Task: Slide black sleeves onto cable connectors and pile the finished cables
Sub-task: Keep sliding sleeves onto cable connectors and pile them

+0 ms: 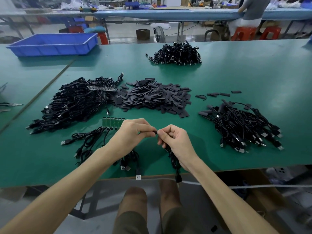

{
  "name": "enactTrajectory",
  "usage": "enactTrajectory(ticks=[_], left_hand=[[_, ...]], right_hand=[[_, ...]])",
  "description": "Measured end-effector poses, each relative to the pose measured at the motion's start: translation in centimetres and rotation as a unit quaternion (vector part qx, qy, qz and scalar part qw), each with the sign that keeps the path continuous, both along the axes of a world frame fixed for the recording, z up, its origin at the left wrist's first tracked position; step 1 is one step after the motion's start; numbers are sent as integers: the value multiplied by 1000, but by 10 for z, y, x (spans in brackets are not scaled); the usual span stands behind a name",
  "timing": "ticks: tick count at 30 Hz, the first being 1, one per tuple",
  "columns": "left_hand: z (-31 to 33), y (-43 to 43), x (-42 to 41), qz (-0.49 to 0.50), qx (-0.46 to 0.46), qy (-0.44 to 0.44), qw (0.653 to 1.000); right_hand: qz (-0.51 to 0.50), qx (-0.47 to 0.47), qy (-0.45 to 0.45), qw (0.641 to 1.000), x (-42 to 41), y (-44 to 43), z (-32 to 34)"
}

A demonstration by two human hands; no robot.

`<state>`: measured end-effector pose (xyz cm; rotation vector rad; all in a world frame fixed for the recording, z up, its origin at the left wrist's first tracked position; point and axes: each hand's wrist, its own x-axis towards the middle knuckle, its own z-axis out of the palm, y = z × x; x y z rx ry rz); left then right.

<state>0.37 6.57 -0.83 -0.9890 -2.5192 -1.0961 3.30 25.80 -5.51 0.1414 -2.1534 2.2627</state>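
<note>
Over the green table's front middle, my left hand (133,132) and my right hand (172,139) meet fingertip to fingertip. Between them is a small black sleeve (155,132), pinched by my left hand. My right hand grips a black cable (173,161) that hangs down over the table edge. A heap of loose black sleeves (152,97) lies beyond my hands. A big pile of black cables (74,102) sits on the left. Another cable pile (241,125), with sleeves on some ends, lies on the right. A green circuit board strip (113,123) with attached cables lies by my left hand.
A third cable pile (177,54) sits far back on the green table (236,73). A blue plastic tray (54,43) stands at the back left. A few stray sleeves (217,94) lie right of the heap. Loose cables (84,142) lie under my left forearm. A person sits at a far bench.
</note>
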Motion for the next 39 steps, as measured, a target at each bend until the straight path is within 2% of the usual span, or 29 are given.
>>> enactTrajectory(ticks=[5,14,24,26,29,32,39], left_hand=[[-1,0,3,2,-16,33,999],[7,-2,2,-5,-38,-8,999],[9,0,1,-10,-43,-5,999],[9,1,-1,4,-13,-46,999],[9,1,-2,14,73,-156,985],[8,-3,-4,5,140,-238,961],[6,-9,1,2,288,-345,893]], right_hand=[[7,-1,1,1000,0,0,1],[27,16,-3,1000,0,-1,1],[16,8,-7,1000,1,-3,2],[8,-3,-4,1000,0,-1,2],[-7,-35,0,999,0,0,1],[-16,-53,8,998,0,0,1],[-8,-60,23,998,0,0,0]])
